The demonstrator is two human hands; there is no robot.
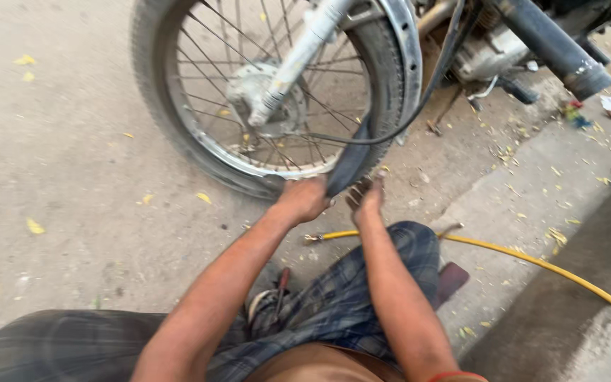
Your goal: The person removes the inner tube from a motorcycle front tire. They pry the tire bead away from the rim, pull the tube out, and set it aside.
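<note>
A motorcycle's spoked front wheel (199, 78) stands on the ground ahead of me. Its black tyre (151, 106) is partly off the silver rim (277, 168). A black inner tube (351, 159) hangs out at the bottom of the wheel. My left hand (305, 198) grips the tyre edge next to the tube's lower end. My right hand (366, 198) presses on the tube's lower end from the right, fingers curled. The silver fork leg (298, 56) runs down to the hub.
A yellow air hose (532, 260) with a metal nozzle (312, 238) lies on the ground under my right arm. The motorcycle's engine and dark exhaust (553, 46) are at top right. A raised concrete kerb (532, 191) runs along the right. My knees in checked cloth fill the bottom.
</note>
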